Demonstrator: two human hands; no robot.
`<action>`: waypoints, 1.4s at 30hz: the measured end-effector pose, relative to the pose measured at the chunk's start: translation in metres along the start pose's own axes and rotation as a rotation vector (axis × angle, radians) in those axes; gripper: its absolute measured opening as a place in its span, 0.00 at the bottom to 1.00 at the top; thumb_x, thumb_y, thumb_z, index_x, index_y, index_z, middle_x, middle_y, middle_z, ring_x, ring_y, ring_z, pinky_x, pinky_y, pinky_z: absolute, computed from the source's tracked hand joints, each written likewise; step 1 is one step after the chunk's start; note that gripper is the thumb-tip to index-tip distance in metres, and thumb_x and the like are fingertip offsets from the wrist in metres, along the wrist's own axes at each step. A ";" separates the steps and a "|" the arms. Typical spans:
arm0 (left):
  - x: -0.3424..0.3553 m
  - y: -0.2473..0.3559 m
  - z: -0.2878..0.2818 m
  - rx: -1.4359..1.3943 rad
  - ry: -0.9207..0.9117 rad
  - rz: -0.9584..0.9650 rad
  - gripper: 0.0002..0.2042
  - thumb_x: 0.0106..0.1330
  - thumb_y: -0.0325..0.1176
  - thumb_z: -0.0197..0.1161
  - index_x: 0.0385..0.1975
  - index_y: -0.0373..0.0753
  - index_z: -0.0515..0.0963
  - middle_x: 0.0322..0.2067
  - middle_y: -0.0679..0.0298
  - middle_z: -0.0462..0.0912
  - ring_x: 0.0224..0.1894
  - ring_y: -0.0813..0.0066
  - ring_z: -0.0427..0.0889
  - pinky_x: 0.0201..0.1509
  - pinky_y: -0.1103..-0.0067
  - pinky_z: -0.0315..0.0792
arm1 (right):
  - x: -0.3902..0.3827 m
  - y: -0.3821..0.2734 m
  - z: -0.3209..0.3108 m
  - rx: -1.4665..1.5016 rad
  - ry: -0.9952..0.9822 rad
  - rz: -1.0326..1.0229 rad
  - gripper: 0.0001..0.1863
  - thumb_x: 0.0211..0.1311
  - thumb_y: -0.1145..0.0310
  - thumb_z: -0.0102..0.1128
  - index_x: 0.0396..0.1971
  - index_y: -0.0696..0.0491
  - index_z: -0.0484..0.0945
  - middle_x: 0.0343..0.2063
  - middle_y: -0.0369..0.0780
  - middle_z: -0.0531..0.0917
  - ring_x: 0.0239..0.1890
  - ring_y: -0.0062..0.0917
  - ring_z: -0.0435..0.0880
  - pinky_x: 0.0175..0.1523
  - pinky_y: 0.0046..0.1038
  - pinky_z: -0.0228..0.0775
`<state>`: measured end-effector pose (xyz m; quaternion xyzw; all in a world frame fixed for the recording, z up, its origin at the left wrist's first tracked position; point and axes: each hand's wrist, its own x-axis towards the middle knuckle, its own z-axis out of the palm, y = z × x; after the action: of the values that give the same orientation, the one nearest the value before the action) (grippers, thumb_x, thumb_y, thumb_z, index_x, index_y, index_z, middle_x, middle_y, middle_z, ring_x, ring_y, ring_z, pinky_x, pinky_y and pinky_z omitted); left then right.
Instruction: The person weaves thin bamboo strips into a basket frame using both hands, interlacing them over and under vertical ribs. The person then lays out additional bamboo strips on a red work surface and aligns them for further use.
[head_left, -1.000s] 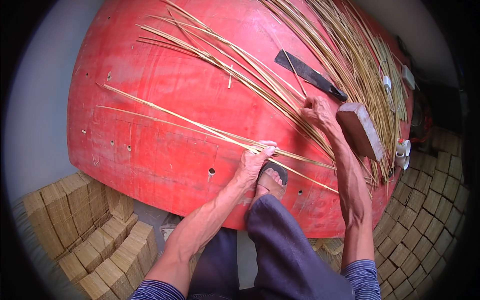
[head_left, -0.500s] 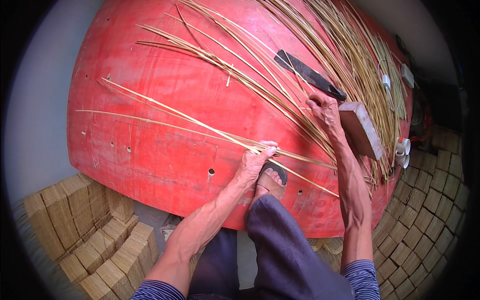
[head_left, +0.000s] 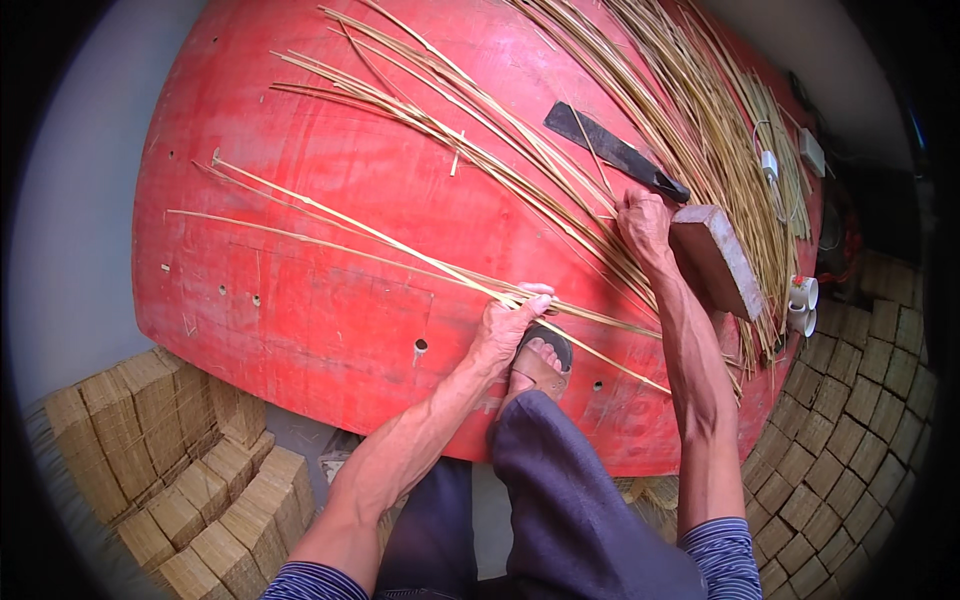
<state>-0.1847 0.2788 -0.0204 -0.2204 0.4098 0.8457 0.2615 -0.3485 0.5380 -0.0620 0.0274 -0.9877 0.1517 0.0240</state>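
My left hand is closed around a few thin bamboo strips. They fan out to the far left and reach past the hand to the right, above my sandalled foot. My right hand has its fingers curled at the near right part of a loose bunch of bamboo strips, pinching a strip there; the fingertips are partly hidden. Just beyond this hand lies a dark blade-like tool with a hollow handle, and a thin strip crosses it. Close to my right wrist stands a reddish-brown block.
The red board has several small holes. A thick pile of strips covers its right side, with a white cable plug and white cups beside it. Bundled blocks of cut strips are stacked at the lower left; more stand right.
My right hand has shifted slightly nearer and left. Strips at the far end of the middle bunch have moved, with tips now showing farther left. My left hand stays almost still.
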 end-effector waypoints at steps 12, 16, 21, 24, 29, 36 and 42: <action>0.000 0.002 0.006 0.035 -0.022 0.033 0.12 0.68 0.33 0.67 0.47 0.34 0.80 0.39 0.64 0.85 0.43 0.76 0.83 0.51 0.79 0.77 | 0.000 0.001 -0.003 -0.142 -0.004 -0.130 0.08 0.61 0.69 0.59 0.28 0.56 0.72 0.29 0.49 0.75 0.35 0.49 0.78 0.38 0.50 0.69; -0.001 0.006 0.003 0.060 -0.009 0.016 0.12 0.69 0.33 0.66 0.47 0.34 0.81 0.39 0.64 0.85 0.44 0.77 0.83 0.51 0.80 0.76 | 0.002 0.003 -0.005 -0.067 -0.020 -0.226 0.06 0.63 0.73 0.55 0.28 0.57 0.70 0.28 0.50 0.74 0.33 0.49 0.77 0.36 0.48 0.68; 0.000 0.005 0.009 0.069 -0.042 0.028 0.12 0.69 0.33 0.66 0.47 0.34 0.81 0.40 0.65 0.84 0.44 0.78 0.82 0.51 0.80 0.76 | 0.010 0.012 -0.048 0.272 0.058 -0.270 0.03 0.65 0.79 0.56 0.34 0.59 0.71 0.22 0.40 0.74 0.23 0.27 0.73 0.28 0.29 0.66; 0.000 0.004 0.002 0.054 -0.007 0.039 0.14 0.69 0.32 0.65 0.50 0.33 0.79 0.41 0.64 0.84 0.45 0.78 0.82 0.51 0.81 0.76 | 0.006 -0.042 -0.084 0.763 -0.212 0.083 0.09 0.66 0.76 0.58 0.43 0.60 0.78 0.23 0.35 0.79 0.23 0.15 0.73 0.30 0.23 0.68; 0.003 0.005 0.010 -0.006 -0.007 0.088 0.19 0.68 0.34 0.66 0.55 0.32 0.77 0.39 0.65 0.85 0.43 0.81 0.81 0.50 0.82 0.74 | -0.042 -0.092 -0.097 0.718 -0.555 0.043 0.05 0.63 0.75 0.59 0.35 0.61 0.80 0.21 0.36 0.78 0.23 0.18 0.76 0.30 0.25 0.70; 0.009 -0.004 -0.003 -0.040 -0.019 0.111 0.25 0.70 0.29 0.64 0.63 0.29 0.66 0.43 0.60 0.84 0.46 0.77 0.83 0.53 0.81 0.77 | -0.084 -0.092 -0.061 0.726 -0.685 0.122 0.05 0.64 0.77 0.55 0.30 0.62 0.75 0.21 0.39 0.79 0.23 0.23 0.81 0.31 0.28 0.75; 0.009 -0.008 -0.003 -0.150 -0.059 0.076 0.24 0.70 0.30 0.63 0.63 0.31 0.65 0.46 0.58 0.83 0.49 0.73 0.83 0.55 0.77 0.78 | -0.090 -0.102 -0.073 0.818 -0.719 0.254 0.07 0.68 0.77 0.48 0.29 0.60 0.72 0.19 0.36 0.77 0.22 0.20 0.82 0.28 0.25 0.76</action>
<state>-0.1861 0.2830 -0.0314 -0.1986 0.3454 0.8895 0.2239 -0.2494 0.4668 0.0336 -0.0348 -0.7900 0.5054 -0.3452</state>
